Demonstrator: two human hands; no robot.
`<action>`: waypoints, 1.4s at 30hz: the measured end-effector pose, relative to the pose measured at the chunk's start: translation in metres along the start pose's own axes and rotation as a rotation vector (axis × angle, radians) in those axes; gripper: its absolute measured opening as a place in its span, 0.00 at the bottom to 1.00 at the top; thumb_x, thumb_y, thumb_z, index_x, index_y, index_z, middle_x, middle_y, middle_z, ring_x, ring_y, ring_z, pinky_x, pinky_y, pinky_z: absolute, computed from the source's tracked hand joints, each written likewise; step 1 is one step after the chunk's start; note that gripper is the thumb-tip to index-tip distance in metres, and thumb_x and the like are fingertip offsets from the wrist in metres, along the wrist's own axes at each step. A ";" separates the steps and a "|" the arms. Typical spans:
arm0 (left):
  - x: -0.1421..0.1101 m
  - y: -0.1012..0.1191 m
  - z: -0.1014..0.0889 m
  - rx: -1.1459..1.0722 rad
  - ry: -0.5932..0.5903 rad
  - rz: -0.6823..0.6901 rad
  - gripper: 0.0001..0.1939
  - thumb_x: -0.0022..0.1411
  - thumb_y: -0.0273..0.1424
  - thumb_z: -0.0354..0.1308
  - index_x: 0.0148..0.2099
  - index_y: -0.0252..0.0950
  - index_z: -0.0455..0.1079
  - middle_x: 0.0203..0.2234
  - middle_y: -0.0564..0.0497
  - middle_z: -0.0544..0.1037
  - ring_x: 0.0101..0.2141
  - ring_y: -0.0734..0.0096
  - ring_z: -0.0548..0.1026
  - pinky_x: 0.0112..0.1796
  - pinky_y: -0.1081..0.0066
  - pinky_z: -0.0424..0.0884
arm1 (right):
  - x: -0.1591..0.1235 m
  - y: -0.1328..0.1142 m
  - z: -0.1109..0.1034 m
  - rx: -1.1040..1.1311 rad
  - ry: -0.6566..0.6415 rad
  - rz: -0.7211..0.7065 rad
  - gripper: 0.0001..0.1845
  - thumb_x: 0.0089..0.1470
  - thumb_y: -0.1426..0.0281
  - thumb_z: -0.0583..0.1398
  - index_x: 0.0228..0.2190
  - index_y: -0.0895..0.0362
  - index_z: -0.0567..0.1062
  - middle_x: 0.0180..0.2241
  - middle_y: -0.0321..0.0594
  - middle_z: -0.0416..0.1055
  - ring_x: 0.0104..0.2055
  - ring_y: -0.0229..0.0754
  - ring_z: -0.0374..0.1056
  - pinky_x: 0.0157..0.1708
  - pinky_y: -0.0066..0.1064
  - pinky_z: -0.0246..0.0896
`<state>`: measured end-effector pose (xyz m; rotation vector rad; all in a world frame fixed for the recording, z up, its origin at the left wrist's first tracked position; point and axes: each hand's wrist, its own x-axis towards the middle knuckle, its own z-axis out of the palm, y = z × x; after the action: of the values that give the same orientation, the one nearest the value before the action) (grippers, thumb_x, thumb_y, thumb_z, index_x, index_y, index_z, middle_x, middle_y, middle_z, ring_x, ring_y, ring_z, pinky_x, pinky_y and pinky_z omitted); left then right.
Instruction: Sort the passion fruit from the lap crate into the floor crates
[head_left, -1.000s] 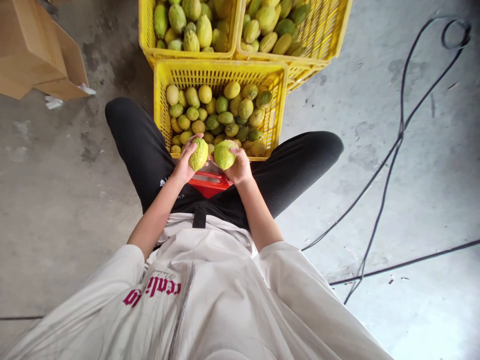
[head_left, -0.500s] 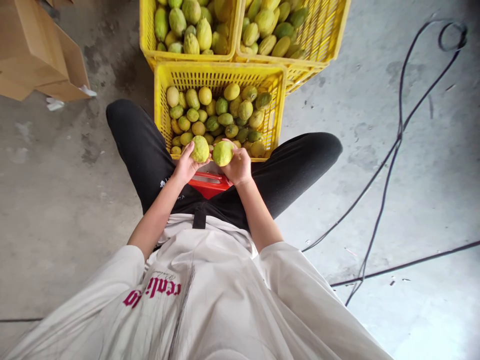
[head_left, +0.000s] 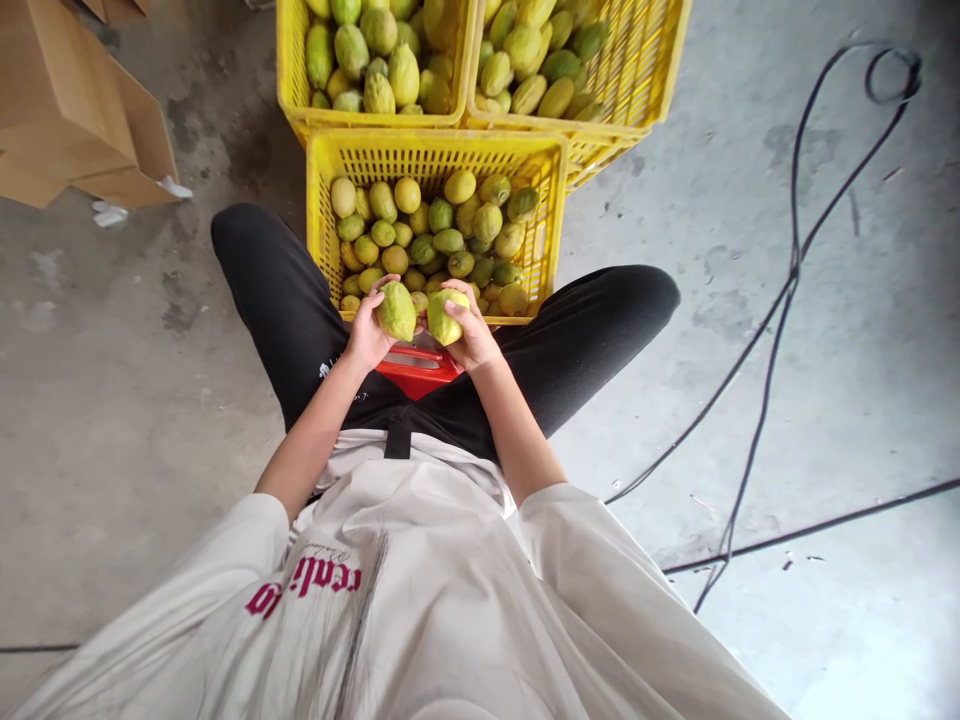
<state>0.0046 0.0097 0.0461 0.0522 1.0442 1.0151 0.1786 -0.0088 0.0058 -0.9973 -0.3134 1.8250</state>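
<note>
My left hand (head_left: 367, 333) is closed round a green-yellow, lemon-shaped fruit (head_left: 396, 311), its tapered end pointing down toward me. Close beside it, my right hand (head_left: 474, 335) grips a second, lighter yellow-green fruit (head_left: 448, 317) with the thumb lying across its top. Both fruits are held just over the near rim of a yellow plastic crate (head_left: 561, 190). Inside that crate lie many loose fruits (head_left: 448, 240), from green to yellow. My fingers under the two held fruits are mostly hidden.
Two more yellow crates, the left one (head_left: 375, 121) and the right one (head_left: 637, 95), stand behind, filled with similar fruits. A red plastic piece (head_left: 416, 380) sits between my legs. An opened cardboard box (head_left: 67, 100) is at the upper left; a black cable (head_left: 796, 270) loops over the floor.
Both fruits have been turned in my hands, so their tapered ends now show. My right thumb has come over the top of its fruit. The view has shifted slightly.
</note>
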 end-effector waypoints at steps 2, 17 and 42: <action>0.000 0.001 0.001 -0.011 0.002 -0.015 0.17 0.75 0.28 0.53 0.59 0.42 0.78 0.45 0.47 0.87 0.53 0.57 0.88 0.48 0.63 0.88 | -0.002 0.000 0.003 -0.008 0.010 -0.050 0.32 0.46 0.59 0.81 0.47 0.44 0.72 0.39 0.31 0.78 0.51 0.51 0.83 0.50 0.42 0.84; -0.001 -0.001 0.001 0.085 0.001 0.017 0.17 0.78 0.28 0.51 0.60 0.42 0.78 0.40 0.48 0.86 0.49 0.58 0.88 0.48 0.62 0.89 | 0.000 0.001 0.004 -0.046 -0.058 -0.051 0.30 0.47 0.53 0.78 0.48 0.47 0.77 0.50 0.40 0.83 0.64 0.58 0.77 0.58 0.50 0.83; 0.002 0.001 0.003 -0.002 0.053 -0.130 0.25 0.86 0.41 0.43 0.69 0.39 0.75 0.44 0.46 0.87 0.55 0.48 0.87 0.54 0.54 0.86 | 0.017 0.017 -0.008 -0.007 0.109 -0.196 0.36 0.47 0.47 0.79 0.50 0.43 0.71 0.49 0.35 0.77 0.55 0.51 0.76 0.52 0.43 0.81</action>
<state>0.0062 0.0125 0.0470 -0.0439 1.0806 0.9037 0.1713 -0.0042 -0.0179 -1.0291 -0.3387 1.5881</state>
